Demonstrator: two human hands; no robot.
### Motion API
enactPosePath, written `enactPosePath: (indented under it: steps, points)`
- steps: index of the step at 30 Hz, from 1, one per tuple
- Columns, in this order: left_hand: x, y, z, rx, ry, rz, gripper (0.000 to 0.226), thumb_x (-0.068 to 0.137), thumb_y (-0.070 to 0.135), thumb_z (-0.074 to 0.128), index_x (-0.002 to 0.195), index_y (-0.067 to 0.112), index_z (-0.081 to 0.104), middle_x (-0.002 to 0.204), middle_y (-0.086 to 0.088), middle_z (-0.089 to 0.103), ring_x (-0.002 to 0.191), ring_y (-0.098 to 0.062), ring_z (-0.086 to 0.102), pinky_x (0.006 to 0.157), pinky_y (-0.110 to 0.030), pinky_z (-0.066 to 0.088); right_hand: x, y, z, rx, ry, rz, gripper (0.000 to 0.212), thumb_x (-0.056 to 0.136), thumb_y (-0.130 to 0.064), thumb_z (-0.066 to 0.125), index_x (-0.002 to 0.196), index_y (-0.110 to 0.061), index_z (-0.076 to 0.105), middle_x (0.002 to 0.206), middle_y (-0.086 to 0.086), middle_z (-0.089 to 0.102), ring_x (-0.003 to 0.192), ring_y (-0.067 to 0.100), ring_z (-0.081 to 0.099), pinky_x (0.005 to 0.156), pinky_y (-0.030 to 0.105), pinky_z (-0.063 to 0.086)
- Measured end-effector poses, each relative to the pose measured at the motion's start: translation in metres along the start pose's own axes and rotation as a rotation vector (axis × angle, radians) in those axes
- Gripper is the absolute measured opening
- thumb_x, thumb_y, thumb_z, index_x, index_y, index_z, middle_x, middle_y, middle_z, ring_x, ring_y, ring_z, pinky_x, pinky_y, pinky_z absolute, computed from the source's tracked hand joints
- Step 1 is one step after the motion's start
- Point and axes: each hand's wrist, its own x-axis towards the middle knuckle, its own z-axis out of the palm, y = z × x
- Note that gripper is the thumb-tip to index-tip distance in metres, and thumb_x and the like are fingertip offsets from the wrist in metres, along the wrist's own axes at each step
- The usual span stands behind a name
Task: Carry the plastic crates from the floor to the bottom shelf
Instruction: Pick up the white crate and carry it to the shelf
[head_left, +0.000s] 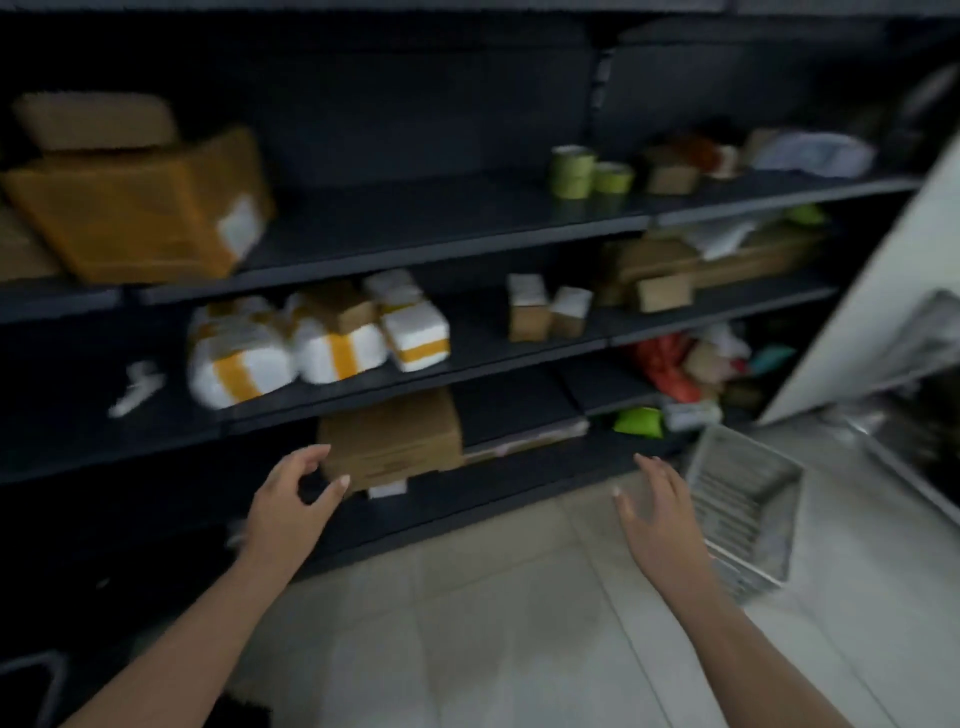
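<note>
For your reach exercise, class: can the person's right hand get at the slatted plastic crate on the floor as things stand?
Probably yes. The right hand is open, empty, just left of the crate on the tiled floor, and nothing lies between them.

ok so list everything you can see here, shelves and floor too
shelving unit: one, dark grey, several tiers, across the back
large cardboard boxes: two or so, brown, upper shelf at left
tape rolls: about three, green, upper shelf at right
wrapped parcels: about three, white with yellow tape, middle shelf
small cartons: two, brown with white tops, middle shelf
flat cardboard box: one, brown, low shelf in the centre
mixed clutter: count unclear, red, green and white, right end
plastic crate: one, pale grey, slatted, on the tiled floor at right
left hand: open, empty, near the flat box
right hand: open, empty, beside the crate
</note>
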Motion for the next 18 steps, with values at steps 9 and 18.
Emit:
enactPosePath:
  steps: [9,18]
  points:
    - [0.051,0.208,0.264,-0.04,-0.379,0.214,0.062,0.079,0.06,0.065,0.133,0.035,0.05,0.132,0.013,0.053,0.114,-0.009,0.052,0.087,-0.033,0.044,0.049,0.201,-0.197,-0.041,0.255,0.285,0.064,0.09,-0.035,0.064,0.145,-0.013,0.04,0.15,0.012,0.041,0.139,0.027,0.034,0.112,0.037,0.028]
    - [0.069,0.312,0.461,-0.062,-0.667,0.249,0.063,0.085,0.042,0.071,0.141,0.024,0.048,0.136,0.006,0.052,0.12,-0.013,0.05,0.091,-0.033,0.043,0.086,0.334,-0.267,-0.038,0.351,0.51,0.068,0.089,-0.044,0.061,0.147,-0.019,0.035,0.151,0.005,0.039,0.14,0.021,0.034,0.112,0.039,0.031]
